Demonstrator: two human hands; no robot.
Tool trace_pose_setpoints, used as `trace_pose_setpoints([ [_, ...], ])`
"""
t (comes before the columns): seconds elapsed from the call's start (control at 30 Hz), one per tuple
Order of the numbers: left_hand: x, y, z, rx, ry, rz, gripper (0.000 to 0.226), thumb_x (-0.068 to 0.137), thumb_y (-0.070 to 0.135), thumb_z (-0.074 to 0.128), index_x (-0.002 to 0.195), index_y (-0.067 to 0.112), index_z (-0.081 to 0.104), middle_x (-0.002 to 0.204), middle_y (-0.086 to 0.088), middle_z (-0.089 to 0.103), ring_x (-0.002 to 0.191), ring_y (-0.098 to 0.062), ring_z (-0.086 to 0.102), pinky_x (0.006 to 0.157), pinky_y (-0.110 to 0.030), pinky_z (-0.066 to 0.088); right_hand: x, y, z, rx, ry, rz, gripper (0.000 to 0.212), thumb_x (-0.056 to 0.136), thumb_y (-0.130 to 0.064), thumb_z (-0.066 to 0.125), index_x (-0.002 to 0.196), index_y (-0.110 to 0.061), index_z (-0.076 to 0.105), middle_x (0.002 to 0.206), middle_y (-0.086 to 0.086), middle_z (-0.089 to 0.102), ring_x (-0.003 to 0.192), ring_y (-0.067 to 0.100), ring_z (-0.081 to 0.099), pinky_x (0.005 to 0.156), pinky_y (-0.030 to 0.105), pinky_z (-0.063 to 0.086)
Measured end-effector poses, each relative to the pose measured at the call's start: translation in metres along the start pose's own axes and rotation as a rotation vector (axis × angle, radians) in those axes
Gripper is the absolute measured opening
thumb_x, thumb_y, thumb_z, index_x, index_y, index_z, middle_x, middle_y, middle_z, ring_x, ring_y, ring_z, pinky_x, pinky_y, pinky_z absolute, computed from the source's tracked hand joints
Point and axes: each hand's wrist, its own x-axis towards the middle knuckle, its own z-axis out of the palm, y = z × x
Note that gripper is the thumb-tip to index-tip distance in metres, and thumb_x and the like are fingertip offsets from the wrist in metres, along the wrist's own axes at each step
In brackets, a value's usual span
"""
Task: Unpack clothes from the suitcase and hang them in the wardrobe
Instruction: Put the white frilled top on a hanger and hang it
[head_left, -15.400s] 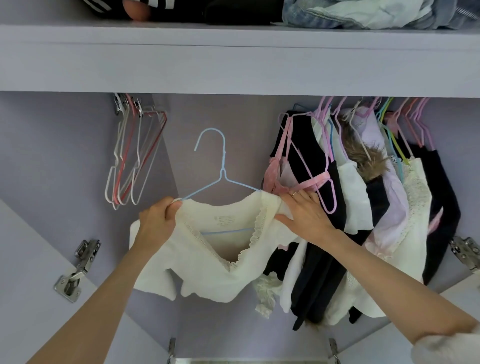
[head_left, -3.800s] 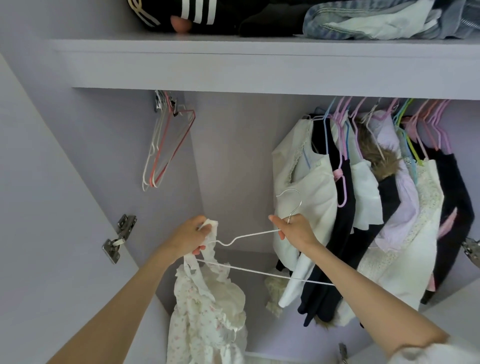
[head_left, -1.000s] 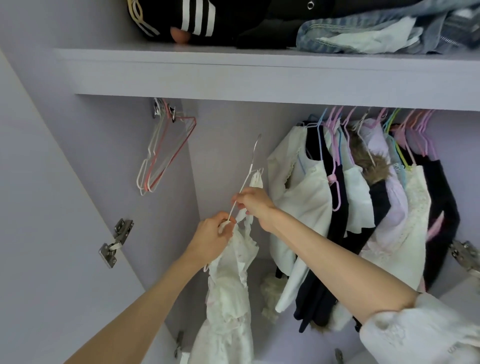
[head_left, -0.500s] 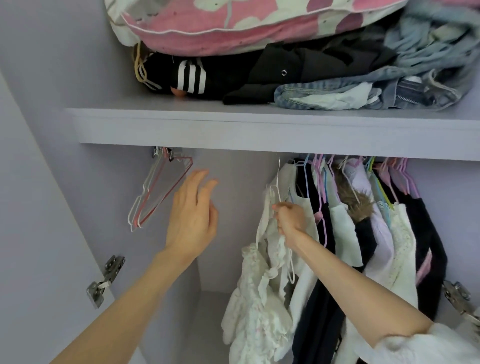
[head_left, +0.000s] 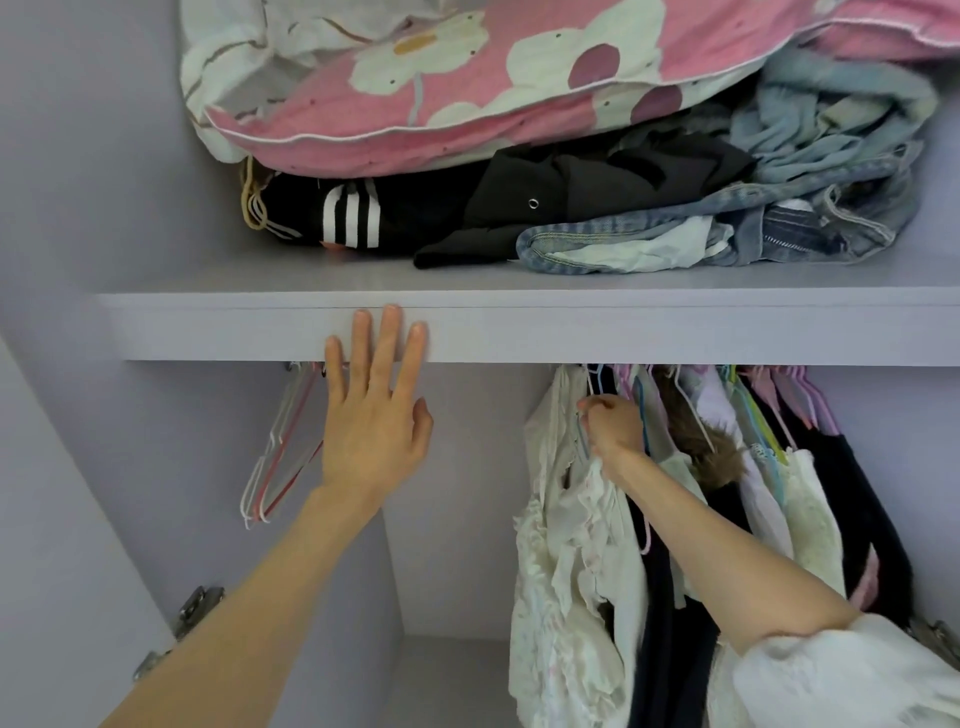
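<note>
Two bare arms reaching up into a wardrobe (head_left: 78, 467). Left hand (head_left: 371, 410) held up flat with straight, spread fingers, holding nothing, its fingertips in front of the edge of the shelf (head_left: 623, 327); cannot tell if touching it. Right hand (head_left: 613, 431) curled tight at the top of the hanging clothes, right under the shelf, gripping what looks like the top of a hanger; what exactly sits inside the fist hidden by the fingers. A puffy white sleeve (head_left: 831, 680) down at the right elbow. Hanging just left of the right hand, a frilly white dress (head_left: 566, 571), first in the row and touching the next clothes. More clothes (head_left: 810, 493) packed close to its right, black ones and white ones on pink, blue and green hangers. A fuzzy brown bit (head_left: 711, 457) among them. Empty hangers (head_left: 275, 457), white and red, bunched up on the far left, well apart from the dress. A metal hinge (head_left: 192, 613) low on the left wall. Up on the shelf, a black top with white stripes (head_left: 348, 218), a black jacket (head_left: 597, 192) and blue jeans (head_left: 779, 228). A pink flowery pillow (head_left: 467, 88) lying on top of the pile.
</note>
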Motion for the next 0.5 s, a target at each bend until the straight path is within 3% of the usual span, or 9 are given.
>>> trace_pose_setpoints([
  [0.1, 0.0, 0.002, 0.003, 0.01, 0.011, -0.01, 0.096, 0.078, 0.018, 0.054, 0.148, 0.016, -0.011, 0.153, -0.014, 0.002, 0.142, -0.028, -0.02, 0.114, -0.054, -0.003, 0.017, -0.004, -0.001, 0.084, 0.005, 0.163, 0.029, 0.09, 0.0, 0.036, 0.065, -0.007, 0.049, 0.059, 0.004, 0.041, 0.04, 0.011, 0.034, 0.03, 0.012, 0.023],
  [0.2, 0.0, 0.002, 0.003, 0.005, 0.016, -0.011, 0.099, 0.076, 0.016, 0.056, 0.148, 0.016, -0.012, 0.154, -0.015, 0.0, 0.142, -0.028, -0.02, 0.114, -0.055, -0.002, 0.023, 0.002, -0.006, 0.072, -0.049, 0.203, 0.026, 0.094, -0.003, 0.036, 0.077, -0.008, 0.056, 0.061, 0.005, 0.045, 0.04, 0.011, 0.039, 0.027, 0.011, 0.025],
  [0.33, 0.0, 0.004, 0.002, 0.023, -0.01, -0.033, 0.104, 0.073, 0.012, 0.059, 0.147, 0.014, -0.014, 0.156, -0.011, -0.016, 0.141, -0.029, -0.023, 0.114, -0.055, -0.004, 0.02, 0.009, -0.008, -0.023, -0.116, 0.151, 0.031, 0.096, 0.001, 0.03, 0.111, -0.006, 0.056, 0.067, 0.009, 0.055, 0.052, 0.013, 0.044, 0.043, 0.019, 0.037],
  [0.43, -0.001, 0.009, -0.003, 0.034, -0.05, -0.069, 0.104, 0.071, 0.008, 0.06, 0.148, 0.011, -0.009, 0.154, -0.017, -0.001, 0.142, -0.032, -0.019, 0.114, -0.057, -0.001, 0.011, 0.011, -0.012, -0.08, -0.195, 0.186, 0.031, 0.097, 0.001, 0.037, 0.124, -0.001, 0.052, 0.078, 0.013, 0.064, 0.056, 0.016, 0.051, 0.049, 0.021, 0.041],
  [0.5, -0.002, 0.016, -0.009, 0.032, -0.097, -0.103, 0.102, 0.069, 0.006, 0.059, 0.148, 0.008, -0.005, 0.154, -0.021, 0.003, 0.142, -0.039, -0.009, 0.114, -0.06, 0.004, -0.001, 0.017, -0.018, -0.19, -0.211, 0.143, 0.029, 0.097, -0.002, 0.04, 0.119, 0.004, 0.057, 0.085, 0.012, 0.065, 0.07, 0.023, 0.06, 0.055, 0.023, 0.04],
])
